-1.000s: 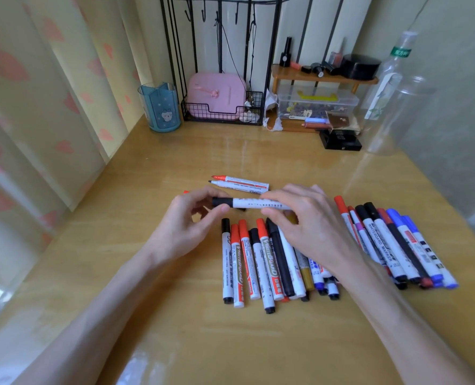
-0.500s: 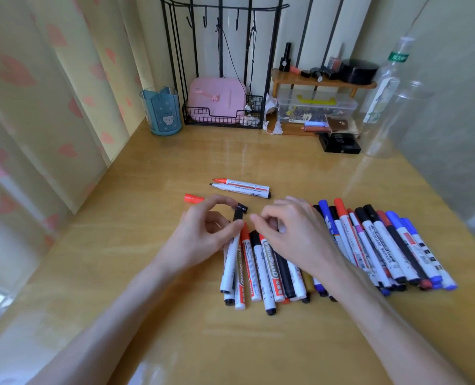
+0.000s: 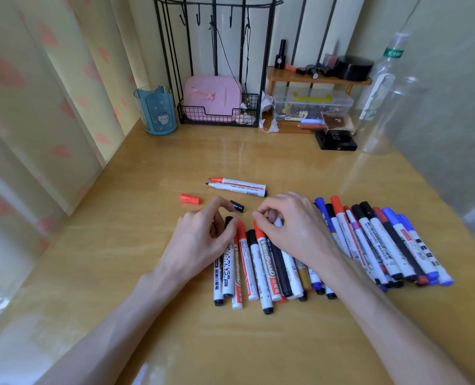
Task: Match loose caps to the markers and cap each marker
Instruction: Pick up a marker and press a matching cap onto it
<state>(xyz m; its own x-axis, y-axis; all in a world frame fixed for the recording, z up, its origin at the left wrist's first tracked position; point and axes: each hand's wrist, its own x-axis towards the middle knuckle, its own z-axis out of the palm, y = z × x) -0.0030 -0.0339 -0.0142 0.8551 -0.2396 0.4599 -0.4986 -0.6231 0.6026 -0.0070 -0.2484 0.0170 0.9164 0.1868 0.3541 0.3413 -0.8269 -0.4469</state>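
1. Black-capped marker (image 3: 227, 269) that was tilted up in the left hand (image 3: 200, 243) half a second back now lies flat at the left end of the near row of capped markers (image 3: 264, 262), on the yellow table (image 3: 258, 343).
2. Left hand sits at the far end of that marker, thumb and curled fingers pinching its cap.
3. Right hand (image 3: 294, 232) is curled over the far ends of the row's right half. A white marker end pokes out between thumb and fingers, but honestly I can't tell if it's gripped or just touched.
4. Loose caps: the black cap (image 3: 237, 206) lies just beyond the left forefinger, and the red cap (image 3: 190, 198) is a bit further left, apart from everything.
5. Two markers with no caps lie side by side, just beyond the hands: the red-tipped marker (image 3: 239, 182) on the far side, the black-tipped marker (image 3: 239, 189) touching it on the near side, tips pointing left.
6. Off to the right there's a second bunch of capped markers (image 3: 375, 243) in blue, black, red and purple, fanned out.
7. Far end of the table: a blue cup (image 3: 157, 112) and a wire rack (image 3: 216, 118) holding a pink case (image 3: 211, 100).
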